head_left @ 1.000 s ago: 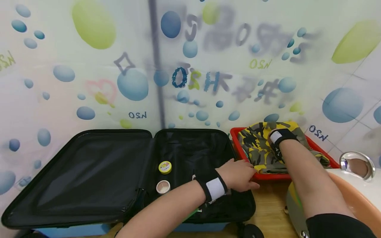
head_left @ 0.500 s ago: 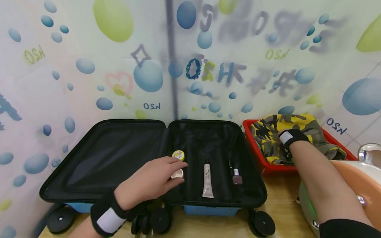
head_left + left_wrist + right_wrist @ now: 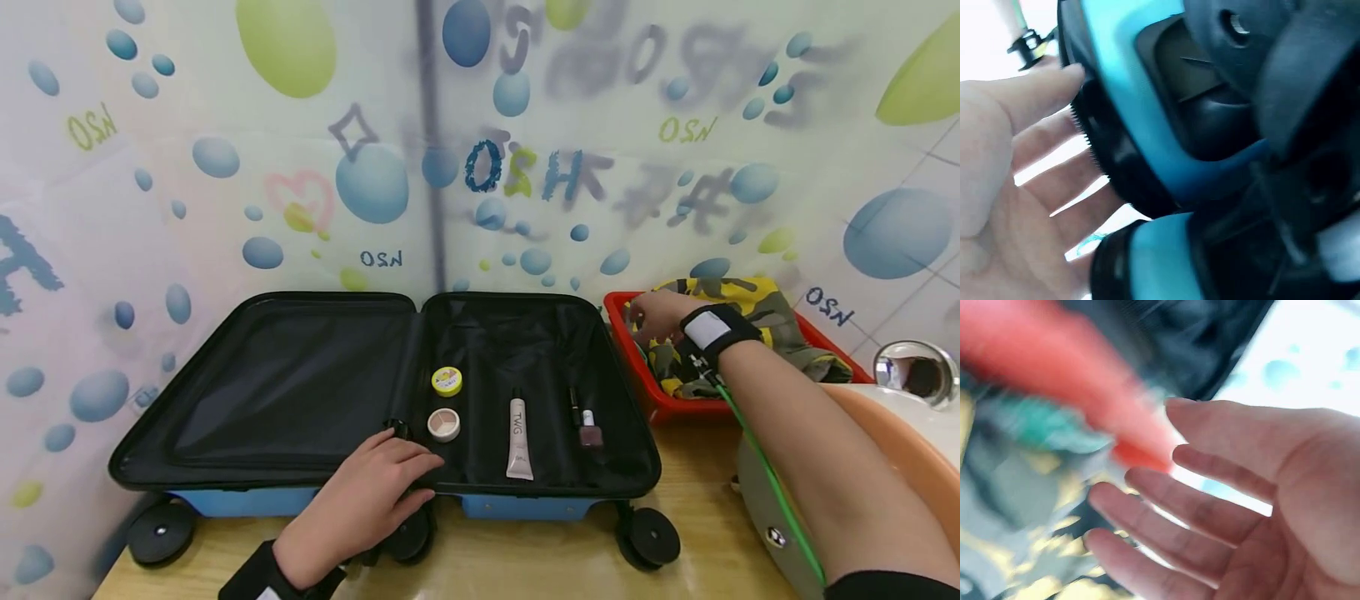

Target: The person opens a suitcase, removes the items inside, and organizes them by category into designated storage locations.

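An open black-lined suitcase [image 3: 300, 383] with a blue shell lies flat. My left hand [image 3: 363, 496] hovers at its front edge near the hinge, fingers extended and holding nothing; the left wrist view shows it beside the blue shell [image 3: 1129, 112]. Over the left rim of a red basket [image 3: 686, 410] is my right hand [image 3: 663, 315]. In the right wrist view its fingers [image 3: 1166, 537] are spread and empty, above yellow-and-grey camouflage cloth [image 3: 757, 300]. The suitcase's right half holds a yellow-lidded tin [image 3: 447, 381], a round palette [image 3: 443, 425], a TWG tube [image 3: 518, 437] and a nail polish bottle [image 3: 591, 431].
Beside the polish bottle lies a thin black stick [image 3: 574, 408]. Black suitcase wheels [image 3: 648, 537] stand over the wooden surface [image 3: 540, 562]. An orange basin [image 3: 892, 442] with a chrome fitting [image 3: 915, 373] is at the right. A patterned curtain [image 3: 300, 250] hangs behind.
My left hand has swung left from beside the basket to the suitcase's front edge, uncovering the tube and polish. My right hand has moved left off the cloth towards the basket's rim.
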`<state>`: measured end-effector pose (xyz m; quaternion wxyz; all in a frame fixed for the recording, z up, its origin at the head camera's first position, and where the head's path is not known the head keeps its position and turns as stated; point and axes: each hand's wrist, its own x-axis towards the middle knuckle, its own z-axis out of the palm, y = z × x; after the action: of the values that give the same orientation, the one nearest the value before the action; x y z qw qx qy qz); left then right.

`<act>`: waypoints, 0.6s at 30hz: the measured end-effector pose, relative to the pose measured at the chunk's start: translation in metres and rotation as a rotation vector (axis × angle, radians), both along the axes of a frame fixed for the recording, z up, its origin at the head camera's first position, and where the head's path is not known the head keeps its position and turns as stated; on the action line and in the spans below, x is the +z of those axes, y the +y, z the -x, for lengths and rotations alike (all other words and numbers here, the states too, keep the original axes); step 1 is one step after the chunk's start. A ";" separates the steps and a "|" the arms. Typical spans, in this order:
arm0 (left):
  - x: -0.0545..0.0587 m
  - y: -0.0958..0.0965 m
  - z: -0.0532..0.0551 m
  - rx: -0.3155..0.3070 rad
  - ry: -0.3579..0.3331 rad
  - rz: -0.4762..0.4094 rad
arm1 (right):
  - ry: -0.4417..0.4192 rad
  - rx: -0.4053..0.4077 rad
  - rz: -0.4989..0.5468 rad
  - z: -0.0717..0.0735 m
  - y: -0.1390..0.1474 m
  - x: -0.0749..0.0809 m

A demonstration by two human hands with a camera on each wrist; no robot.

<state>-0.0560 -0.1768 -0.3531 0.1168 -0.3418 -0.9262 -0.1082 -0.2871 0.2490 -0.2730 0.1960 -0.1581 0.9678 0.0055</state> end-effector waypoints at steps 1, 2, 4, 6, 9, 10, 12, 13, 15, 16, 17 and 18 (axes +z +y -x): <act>-0.003 0.000 0.000 0.004 0.018 -0.005 | 0.032 0.006 0.028 -0.007 -0.010 0.009; -0.006 0.001 0.001 0.007 0.037 -0.012 | 0.066 0.024 0.059 -0.014 -0.018 0.019; -0.011 0.001 0.001 0.010 0.069 -0.027 | 0.141 0.076 0.102 -0.023 -0.030 0.037; -0.017 0.001 0.002 0.014 0.103 -0.044 | 0.223 0.118 0.146 -0.031 -0.036 0.057; -0.024 0.000 0.001 0.015 0.161 -0.072 | 0.329 0.143 0.182 -0.043 -0.036 0.088; -0.026 0.000 0.001 0.013 0.180 -0.080 | 0.366 0.141 0.178 -0.049 -0.036 0.099; -0.028 -0.002 0.001 0.004 0.216 -0.097 | 0.419 0.121 0.139 -0.060 -0.031 0.120; -0.028 -0.003 0.000 -0.003 0.234 -0.106 | 0.436 0.109 0.106 -0.065 -0.028 0.131; -0.028 -0.005 0.001 -0.012 0.262 -0.122 | 0.458 0.075 0.024 -0.073 -0.020 0.150; -0.028 -0.007 0.001 -0.015 0.274 -0.128 | 0.455 0.052 -0.005 -0.075 -0.015 0.159; -0.028 -0.008 0.002 -0.016 0.288 -0.135 | 0.453 0.032 -0.038 -0.076 -0.010 0.167; -0.028 -0.009 0.003 -0.014 0.299 -0.138 | 0.448 0.012 -0.070 -0.076 -0.004 0.175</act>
<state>-0.0586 -0.1861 -0.3806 0.2755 -0.3519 -0.8865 -0.1203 -0.2108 0.2451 -0.0984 -0.0186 -0.1518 0.9854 0.0750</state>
